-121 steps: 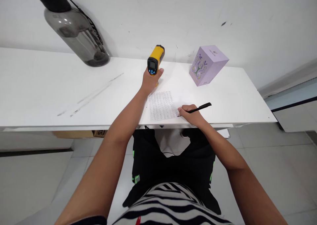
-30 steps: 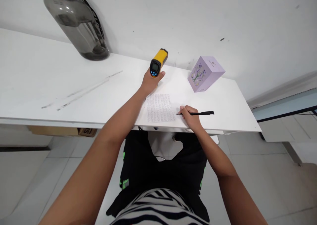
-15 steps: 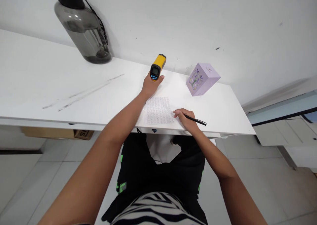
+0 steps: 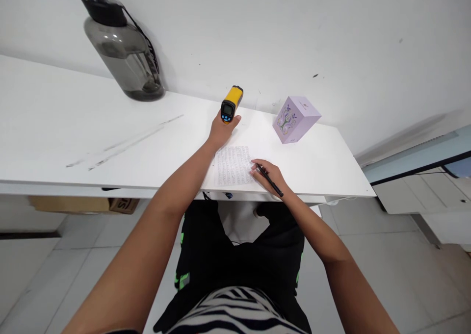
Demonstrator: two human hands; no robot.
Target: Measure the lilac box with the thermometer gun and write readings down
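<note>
My left hand (image 4: 221, 129) is wrapped round the handle of a yellow and black infrared thermometer (image 4: 232, 100), held upright above the back of the white desk. Its small screen and blue buttons face me; the grip is hidden in my palm. My right hand (image 4: 270, 175) holds a black pen (image 4: 270, 180) between fingers and thumb, the pen slanting back across the hand toward the wrist. A sheet of paper (image 4: 232, 166) covered in rows of handwriting lies below my left hand, and my right fingers rest at its right edge.
A lilac box (image 4: 295, 119) with a printed design stands to the right near the wall. At the back left is a large grey water bottle (image 4: 127, 62) with a black lid. The desk (image 4: 147, 147) bears dark scuff lines. A cardboard box (image 4: 81, 205) sits beneath it.
The pen has swung in my right hand, its rear end now pointing down toward the wrist instead of out to the right. My left hand keeps the thermometer; the view has shifted slightly.
</note>
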